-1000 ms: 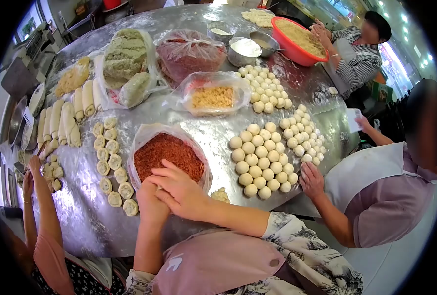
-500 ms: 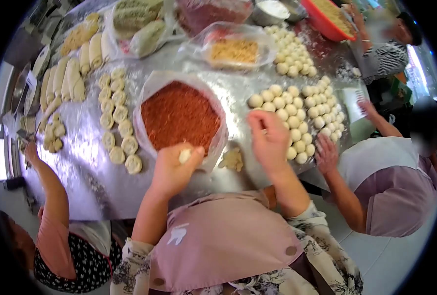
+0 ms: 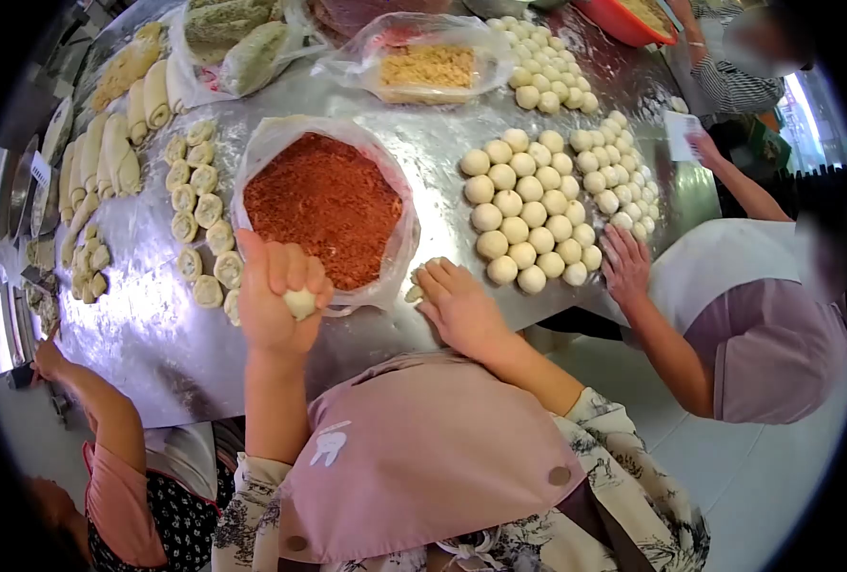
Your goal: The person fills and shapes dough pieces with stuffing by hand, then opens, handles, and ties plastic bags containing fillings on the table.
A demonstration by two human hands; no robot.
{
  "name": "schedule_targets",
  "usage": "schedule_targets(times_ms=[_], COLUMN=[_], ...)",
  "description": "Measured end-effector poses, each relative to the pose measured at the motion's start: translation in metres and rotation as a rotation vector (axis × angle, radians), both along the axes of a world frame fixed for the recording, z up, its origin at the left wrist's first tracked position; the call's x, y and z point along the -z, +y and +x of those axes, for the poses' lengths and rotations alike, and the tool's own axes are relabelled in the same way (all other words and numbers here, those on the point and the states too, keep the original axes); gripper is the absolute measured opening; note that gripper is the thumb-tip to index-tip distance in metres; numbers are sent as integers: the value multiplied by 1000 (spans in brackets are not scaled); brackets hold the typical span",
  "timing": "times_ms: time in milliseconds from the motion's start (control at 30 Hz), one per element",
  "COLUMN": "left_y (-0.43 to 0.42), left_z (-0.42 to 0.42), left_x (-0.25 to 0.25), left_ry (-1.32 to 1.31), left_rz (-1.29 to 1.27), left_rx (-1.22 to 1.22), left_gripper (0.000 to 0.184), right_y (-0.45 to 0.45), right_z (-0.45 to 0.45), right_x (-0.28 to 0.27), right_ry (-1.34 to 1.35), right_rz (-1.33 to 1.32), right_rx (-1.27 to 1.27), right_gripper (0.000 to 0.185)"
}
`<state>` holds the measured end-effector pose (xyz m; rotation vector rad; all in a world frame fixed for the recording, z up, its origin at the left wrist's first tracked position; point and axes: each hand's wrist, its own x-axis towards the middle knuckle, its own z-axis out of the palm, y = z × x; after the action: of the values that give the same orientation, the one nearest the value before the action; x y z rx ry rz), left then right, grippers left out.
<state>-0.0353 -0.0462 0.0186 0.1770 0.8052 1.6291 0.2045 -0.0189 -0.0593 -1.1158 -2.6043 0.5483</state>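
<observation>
My left hand (image 3: 282, 291) is closed around a pale dough ball (image 3: 299, 304), part of which shows between the fingers, at the near left edge of the filling bag. My right hand (image 3: 461, 307) is lowered to the table right of that bag. Its fingers are bent over a small pile of dough pieces (image 3: 414, 294), mostly hidden under them. Between and beyond both hands sits the open plastic bag of reddish-brown crumbly filling (image 3: 323, 210).
Rows of round dough balls (image 3: 528, 214) lie to the right, near a co-worker's hand (image 3: 625, 267). Cut dough rolls (image 3: 183, 198) stand in columns at left. Farther back are a tub of yellow crumbs (image 3: 428, 67) and a red basin (image 3: 628, 21). Another co-worker's arm (image 3: 99, 396) reaches in at left.
My right hand has come down from the air beside the dough balls onto the small dough pieces. My left hand has shifted left with its dough ball. The view has shifted slightly.
</observation>
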Motion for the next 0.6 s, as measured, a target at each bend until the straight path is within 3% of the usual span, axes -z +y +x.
schedule_targets(times_ms=[67,167,200,267,300,367,433,500,533,600], left_y=[-1,1,2,8,10,11,7,3,1,4], left_z=[-5,-7,-6,-1,3,9,13,17,15,19], left_x=[1,-4,-4,-3,-2,4,3,0,2,-3], left_ry=[-47,-57,-78,-126,-154,-136,-81,2,-106,0], left_rz=[-16,-156,-126,-52,-12,74,132,172,296,264], left_rx=[-47,-230,-226,-217,-219,-207,-205,-194,-121,-176], left_gripper=[54,53,53,53,54,53,53,57,63,64], right_y=[16,22,30,30,29,25,19,20,21,29], right_z=[0,-4,-14,-53,-72,-95,-116,-113,-110,-104], right_x=[-32,-61,-74,-92,-92,-92,-79,-86,-89,-90], right_ry=[38,459,510,617,637,678,835,804,781,776], right_rz=[29,-59,41,-2,-27,-270,-258,-492,-607,-890], right_rx=[-21,277,181,29,-37,-142,-86,4,51,40], right_gripper=[23,20,23,30,41,51,47,41,38,37])
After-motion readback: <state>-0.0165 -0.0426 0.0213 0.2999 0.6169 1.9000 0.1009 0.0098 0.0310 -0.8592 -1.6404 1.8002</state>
